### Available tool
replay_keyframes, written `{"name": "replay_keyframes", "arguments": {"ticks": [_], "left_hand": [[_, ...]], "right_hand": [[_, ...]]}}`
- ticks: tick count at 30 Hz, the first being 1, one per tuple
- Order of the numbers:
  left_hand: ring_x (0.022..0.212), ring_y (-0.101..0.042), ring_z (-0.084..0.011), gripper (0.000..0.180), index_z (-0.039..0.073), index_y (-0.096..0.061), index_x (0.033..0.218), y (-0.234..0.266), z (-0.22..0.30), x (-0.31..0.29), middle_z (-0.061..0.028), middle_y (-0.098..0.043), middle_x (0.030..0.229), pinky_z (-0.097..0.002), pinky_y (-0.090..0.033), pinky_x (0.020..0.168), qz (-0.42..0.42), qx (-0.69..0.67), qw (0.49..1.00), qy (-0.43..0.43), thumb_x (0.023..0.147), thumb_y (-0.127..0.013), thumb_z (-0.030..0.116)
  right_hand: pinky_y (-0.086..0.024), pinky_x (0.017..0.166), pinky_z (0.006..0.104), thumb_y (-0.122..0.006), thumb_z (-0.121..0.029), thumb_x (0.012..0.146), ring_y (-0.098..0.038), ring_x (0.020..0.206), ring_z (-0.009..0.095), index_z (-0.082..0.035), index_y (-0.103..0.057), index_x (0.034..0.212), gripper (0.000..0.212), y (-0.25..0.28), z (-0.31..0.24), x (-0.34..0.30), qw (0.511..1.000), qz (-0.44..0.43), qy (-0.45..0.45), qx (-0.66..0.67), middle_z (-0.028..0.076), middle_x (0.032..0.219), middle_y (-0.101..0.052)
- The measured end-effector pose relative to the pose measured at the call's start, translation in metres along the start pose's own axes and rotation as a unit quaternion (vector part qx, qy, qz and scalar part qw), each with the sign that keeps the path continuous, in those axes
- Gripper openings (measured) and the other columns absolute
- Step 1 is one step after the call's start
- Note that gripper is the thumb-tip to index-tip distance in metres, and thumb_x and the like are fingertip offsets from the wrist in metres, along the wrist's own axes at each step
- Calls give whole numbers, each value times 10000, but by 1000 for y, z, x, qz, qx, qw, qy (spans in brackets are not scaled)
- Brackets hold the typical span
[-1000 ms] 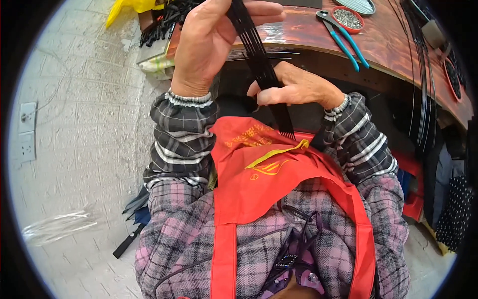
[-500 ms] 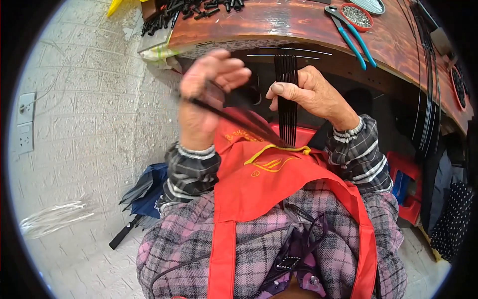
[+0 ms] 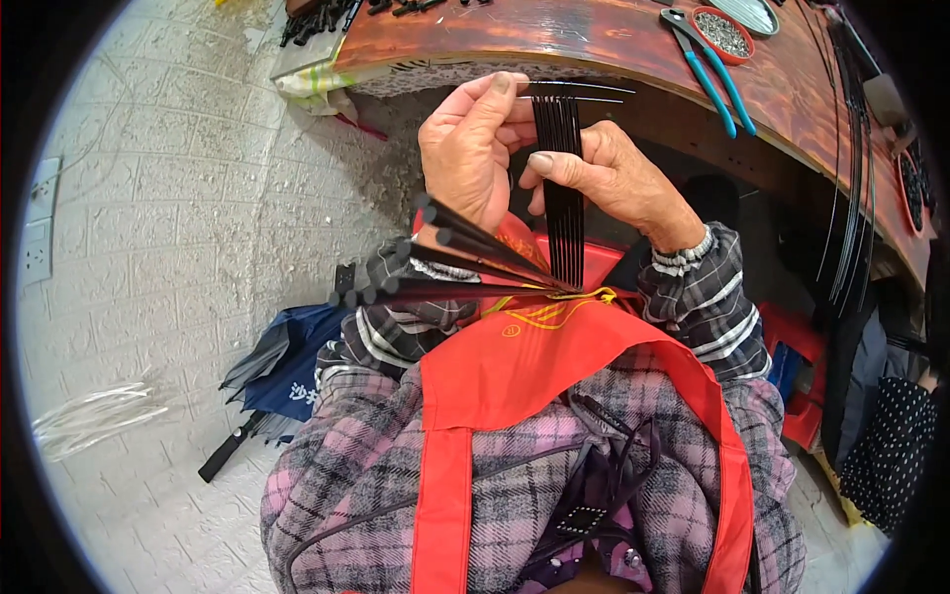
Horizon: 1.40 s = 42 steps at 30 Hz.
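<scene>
My right hand (image 3: 625, 188) grips a flat row of thin black slats (image 3: 564, 213), held upright with the thumb across their front. Two thin pale wires (image 3: 594, 87) run crosswise at the upper ends of the row. Near the left end of the wires, my left hand (image 3: 470, 139) is closed, thumb and forefinger pinching the upper wire. More black slats (image 3: 435, 289) fan out leftward from the row's lower end, over my left sleeve. The lower ends meet above the red apron (image 3: 505, 371) on my lap. Fingers behind the row are partly hidden.
On the wooden table (image 3: 554, 45) lie blue-handled pliers (image 3: 714, 84) beside a red dish of small metal pieces (image 3: 722, 38). Black rods (image 3: 851, 178) hang over its right edge. A folded blue umbrella (image 3: 282, 371) leans at the left by the white wall (image 3: 148, 247).
My left hand has moved up and right to the wires and closed on one. Several slats now spread leftward below it. The right hand keeps its grip.
</scene>
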State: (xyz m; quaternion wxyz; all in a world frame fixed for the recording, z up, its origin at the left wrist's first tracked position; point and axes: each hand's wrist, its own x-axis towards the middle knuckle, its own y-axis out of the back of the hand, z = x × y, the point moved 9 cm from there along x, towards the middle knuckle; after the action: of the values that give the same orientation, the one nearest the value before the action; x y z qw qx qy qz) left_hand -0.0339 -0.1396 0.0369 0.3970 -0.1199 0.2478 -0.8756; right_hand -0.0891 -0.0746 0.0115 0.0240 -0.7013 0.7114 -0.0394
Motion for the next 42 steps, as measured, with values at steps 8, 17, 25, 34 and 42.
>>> {"name": "replay_keyframes", "arguments": {"ticks": [8, 17, 25, 34, 42], "left_hand": [[703, -562, -152, 183, -20, -527, 951, -13, -37, -16, -99, -587, 835, -257, -449, 608, -5, 32, 999, 41, 824, -542, 111], [598, -536, -100, 180, -45, -530, 910, -28, -52, -24, -64, -567, 756, -207, -429, 516, -17, 34, 998, 55, 779, -590, 63], [714, -555, -112, 158, -26, -540, 941, -27, -55, -33, -71, -592, 847, -220, -433, 618, -5, 41, 997, 62, 799, -552, 40], [666, -551, -106, 129, -29, -555, 906, -13, -57, -46, -71, -597, 795, -204, -427, 579, 17, 54, 997, 61, 796, -558, 39], [510, -477, -84, 101, -39, -567, 825, -7, -59, -46, -62, -583, 697, -193, -391, 468, 37, 78, 996, 24, 763, -588, 37]], "right_hand": [[-459, 570, 219, -532, -260, 837, -582, 588, 118, 22, -607, 777, 297, 20, 22, -27, 999, 17, -8, 39, 48, 676, -598], [-453, 554, 214, -527, -294, 837, -577, 591, 105, 8, -611, 802, 315, 28, 19, -49, 999, 24, -33, -4, 50, 628, -599], [-452, 552, 211, -516, -298, 845, -576, 591, 107, 10, -610, 808, 324, 25, 16, -53, 1000, 18, -13, 22, 53, 629, -598], [-480, 596, 229, -523, -278, 843, -591, 628, 117, 18, -599, 827, 305, 13, 30, -56, 998, -14, -30, 48, 44, 720, -595], [-479, 595, 232, -524, -267, 844, -593, 641, 117, 18, -593, 837, 293, 13, 37, -55, 997, 3, -13, 80, 58, 726, -603]]}}
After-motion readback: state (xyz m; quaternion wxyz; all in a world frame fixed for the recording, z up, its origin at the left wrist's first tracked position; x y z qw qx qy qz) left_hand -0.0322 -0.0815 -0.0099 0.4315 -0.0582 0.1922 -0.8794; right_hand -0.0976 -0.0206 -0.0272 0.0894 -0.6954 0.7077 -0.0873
